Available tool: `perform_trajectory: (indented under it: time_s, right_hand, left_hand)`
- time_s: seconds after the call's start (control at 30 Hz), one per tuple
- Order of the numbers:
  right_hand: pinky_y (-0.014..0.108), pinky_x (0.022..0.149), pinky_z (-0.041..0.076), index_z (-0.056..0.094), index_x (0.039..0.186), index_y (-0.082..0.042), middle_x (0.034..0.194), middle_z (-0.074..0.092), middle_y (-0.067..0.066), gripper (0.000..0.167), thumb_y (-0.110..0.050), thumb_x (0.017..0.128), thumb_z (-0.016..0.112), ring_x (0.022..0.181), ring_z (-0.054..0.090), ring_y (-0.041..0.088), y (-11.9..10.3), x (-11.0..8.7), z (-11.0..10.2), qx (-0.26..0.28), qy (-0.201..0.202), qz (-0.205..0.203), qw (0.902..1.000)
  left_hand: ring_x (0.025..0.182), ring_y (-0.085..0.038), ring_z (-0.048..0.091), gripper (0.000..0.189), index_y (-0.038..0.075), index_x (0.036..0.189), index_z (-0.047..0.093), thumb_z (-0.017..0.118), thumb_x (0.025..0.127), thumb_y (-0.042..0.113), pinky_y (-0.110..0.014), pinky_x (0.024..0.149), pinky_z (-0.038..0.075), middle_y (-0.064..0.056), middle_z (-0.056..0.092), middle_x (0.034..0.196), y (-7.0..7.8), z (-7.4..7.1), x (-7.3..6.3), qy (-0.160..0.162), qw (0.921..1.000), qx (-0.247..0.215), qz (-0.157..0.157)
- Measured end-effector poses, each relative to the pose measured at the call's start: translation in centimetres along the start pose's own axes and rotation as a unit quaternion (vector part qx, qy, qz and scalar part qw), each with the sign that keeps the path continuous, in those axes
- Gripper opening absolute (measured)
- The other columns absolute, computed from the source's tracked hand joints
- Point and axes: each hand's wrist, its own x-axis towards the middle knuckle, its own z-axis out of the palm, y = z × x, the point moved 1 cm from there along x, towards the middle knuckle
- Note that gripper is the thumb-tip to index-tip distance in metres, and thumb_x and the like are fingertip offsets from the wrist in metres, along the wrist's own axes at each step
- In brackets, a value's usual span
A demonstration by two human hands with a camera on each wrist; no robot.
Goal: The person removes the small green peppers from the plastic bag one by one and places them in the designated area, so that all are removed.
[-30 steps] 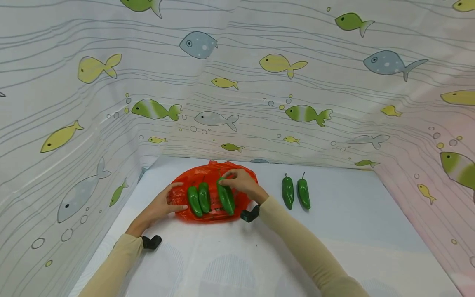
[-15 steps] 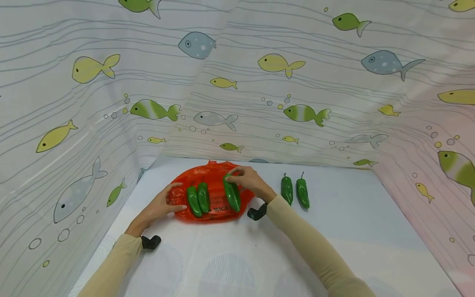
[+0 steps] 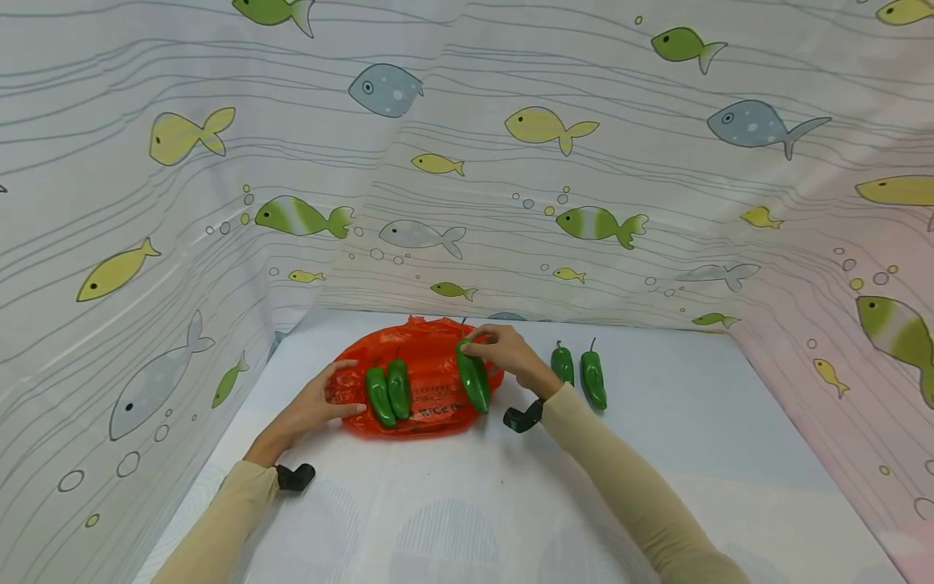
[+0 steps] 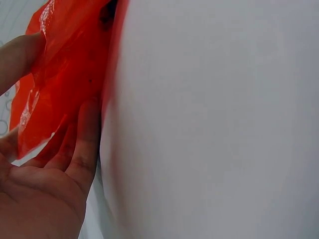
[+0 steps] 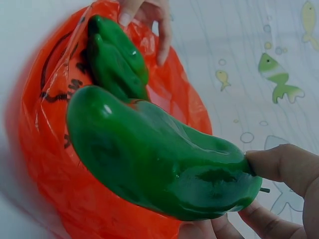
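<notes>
My right hand pinches a glossy green pepper near its stem end, over the right part of a red plastic bag. In the right wrist view this pepper lies between thumb and fingers, its blunt tip pointing away. Two more green peppers lie side by side on the bag's left part. My left hand touches the bag's left edge, thumb and fingers spread apart. Up close in the left wrist view, some fingers show partly through the red film.
Two other green peppers lie on the white tabletop right of the bag; my right wrist partly covers the nearer one. Fish-patterned sheets stand around the table's back and sides. Each wrist wears a small black camera.
My right hand has moved to the right with the green pepper, from the bag's middle to its right part, uncovering more of the bag's print. The left hand stays in place.
</notes>
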Motion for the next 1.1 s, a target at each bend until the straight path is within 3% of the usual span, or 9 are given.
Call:
perform_trajectory:
  time_s: [0.4,0.67,1.1]
  right_hand:
    - [0.057,0.088,0.056,0.068,0.123,-0.013,0.112,0.068,0.011,0.038,-0.036,0.094,0.076,0.091,0.065,0.026,1.1,-0.7,-2.2,0.01,0.021,0.017,0.9996]
    - [0.06,0.09,0.055,0.068,0.124,-0.012,0.109,0.068,0.011,0.037,-0.035,0.095,0.074,0.092,0.063,0.028,2.0,-1.5,-4.0,0.011,0.032,0.006,0.9994]
    - [0.054,0.086,0.057,0.066,0.128,-0.009,0.109,0.069,0.011,0.044,-0.039,0.097,0.072,0.094,0.064,0.027,3.6,-2.4,-6.8,-0.009,0.059,0.018,0.9981]
  left_hand:
    - [0.138,-0.042,0.044,0.085,0.019,0.157,0.033,0.084,0.088,0.019,-0.054,0.109,0.044,-0.018,0.036,0.157,0.1,0.0,-0.1,-0.001,1.0,0.002,0.001]
    - [0.136,-0.041,0.046,0.084,0.018,0.156,0.034,0.084,0.088,0.018,-0.05,0.107,0.046,-0.019,0.037,0.156,0.0,0.0,0.1,-0.004,1.0,-0.002,0.005]
    - [0.135,-0.041,0.048,0.084,0.017,0.156,0.034,0.084,0.088,0.019,-0.046,0.105,0.048,-0.019,0.037,0.156,0.0,0.0,0.1,-0.005,1.0,0.0,0.006]
